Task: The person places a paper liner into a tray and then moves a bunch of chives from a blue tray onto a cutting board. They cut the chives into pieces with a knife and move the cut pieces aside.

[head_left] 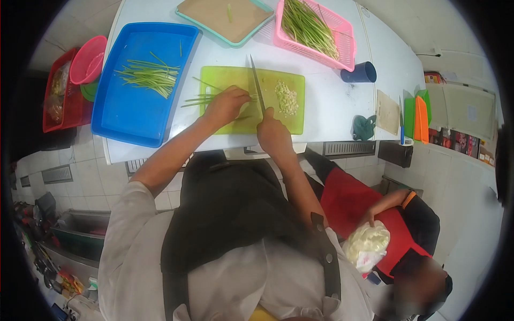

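Observation:
A green cutting board (230, 76) lies on the white table under both hands. My left hand (227, 104) is closed over a small bunch of spring onions (198, 100), whose green ends stick out to the left. My right hand (274, 132) grips the handle of a kitchen knife (256, 80); its long blade points away from me, just right of my left fingertips. Right of the blade sits a pile of chopped spring onion (287, 98). The cut ends under my left fingers are partly hidden.
A blue tray (115, 115) with more stalks stands left. Behind are a teal-rimmed tray (206, 13) and a pink basket (347, 40) of stalks. Right are a dark blue cup (360, 73), a dark green cloth (364, 128) and a knife rack (409, 117). A co-worker (369, 208) holds a plastic bag.

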A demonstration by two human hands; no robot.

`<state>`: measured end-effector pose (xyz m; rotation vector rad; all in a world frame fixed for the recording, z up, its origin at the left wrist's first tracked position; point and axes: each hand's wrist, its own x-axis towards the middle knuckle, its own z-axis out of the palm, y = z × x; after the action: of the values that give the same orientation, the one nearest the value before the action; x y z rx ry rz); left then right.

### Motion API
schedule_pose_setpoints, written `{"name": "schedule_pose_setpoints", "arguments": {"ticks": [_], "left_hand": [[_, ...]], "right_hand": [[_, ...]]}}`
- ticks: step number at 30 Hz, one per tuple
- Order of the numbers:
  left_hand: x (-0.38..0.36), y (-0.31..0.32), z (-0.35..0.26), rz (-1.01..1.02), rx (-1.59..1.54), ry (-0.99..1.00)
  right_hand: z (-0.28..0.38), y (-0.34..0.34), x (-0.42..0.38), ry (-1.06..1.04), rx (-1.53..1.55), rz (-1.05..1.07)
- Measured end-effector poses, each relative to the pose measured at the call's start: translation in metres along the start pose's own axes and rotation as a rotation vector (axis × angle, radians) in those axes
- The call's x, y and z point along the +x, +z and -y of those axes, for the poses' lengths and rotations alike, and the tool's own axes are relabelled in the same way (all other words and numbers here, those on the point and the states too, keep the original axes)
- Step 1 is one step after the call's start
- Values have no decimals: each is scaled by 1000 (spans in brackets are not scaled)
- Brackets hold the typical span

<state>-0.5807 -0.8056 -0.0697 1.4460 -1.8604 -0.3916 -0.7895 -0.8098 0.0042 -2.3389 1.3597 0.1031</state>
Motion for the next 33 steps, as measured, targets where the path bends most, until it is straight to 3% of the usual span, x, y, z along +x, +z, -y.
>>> {"name": "schedule_pose_setpoints", "arguments": {"ticks": [1, 4, 7, 10, 13, 16, 22, 25, 31, 33], "left_hand": [[1, 1, 1, -5, -12, -3], [-2, 2, 4, -20, -26, -26], [1, 1, 3, -11, 3, -10], [-2, 1, 2, 22, 23, 10], [0, 0, 4, 32, 26, -7], [3, -3, 2, 53, 29, -9], [3, 0, 7, 40, 28, 7], [4, -3, 3, 36, 6, 2], [5, -1, 7, 53, 46, 6], [4, -3, 3, 59, 45, -1]], "right_hand": [[1, -8, 3, -25, 17, 6], [13, -10, -17, 166, 90, 120], [1, 22, -3, 118, 77, 28], [11, -20, 8, 80, 89, 113], [17, -20, -17, 159, 69, 139], [1, 22, -6, 160, 94, 59], [18, -27, -12, 165, 89, 175], [2, 25, -7, 148, 48, 93], [15, -24, -13, 148, 104, 201], [1, 16, -11, 163, 96, 141]]}}
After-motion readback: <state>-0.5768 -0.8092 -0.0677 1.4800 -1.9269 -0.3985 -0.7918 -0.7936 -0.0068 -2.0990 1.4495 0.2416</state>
